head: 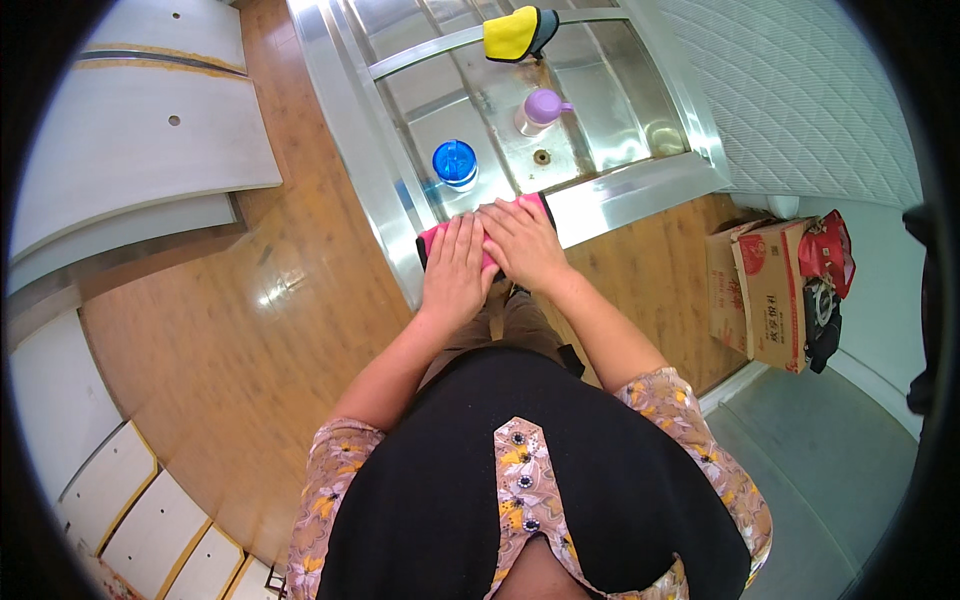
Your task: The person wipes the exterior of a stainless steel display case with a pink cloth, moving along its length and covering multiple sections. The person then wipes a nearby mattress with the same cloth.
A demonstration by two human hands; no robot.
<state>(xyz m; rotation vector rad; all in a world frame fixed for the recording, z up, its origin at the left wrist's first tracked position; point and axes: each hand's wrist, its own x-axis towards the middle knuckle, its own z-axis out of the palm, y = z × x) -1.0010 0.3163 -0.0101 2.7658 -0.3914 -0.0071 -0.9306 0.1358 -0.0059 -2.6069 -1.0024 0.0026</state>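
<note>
Both palms lie flat on a folded pink cloth with black edging, at the near edge of a stainless steel frame. My left hand covers the cloth's left part. My right hand rests on its right part, the two hands touching near the middle. Neither hand's fingers are seen curling around the cloth. Just beyond stands a clear container with a blue lid. Farther right is a bottle with a purple lid and a side loop. A yellow and grey cloth hangs over the frame's crossbar.
The recessed metal panel has a drain-like hole with rust-coloured stains around it. A quilted mattress stands at the right. Below it are cardboard boxes with printed writing and a red bag. White cabinet panels lie left, over wood-look flooring.
</note>
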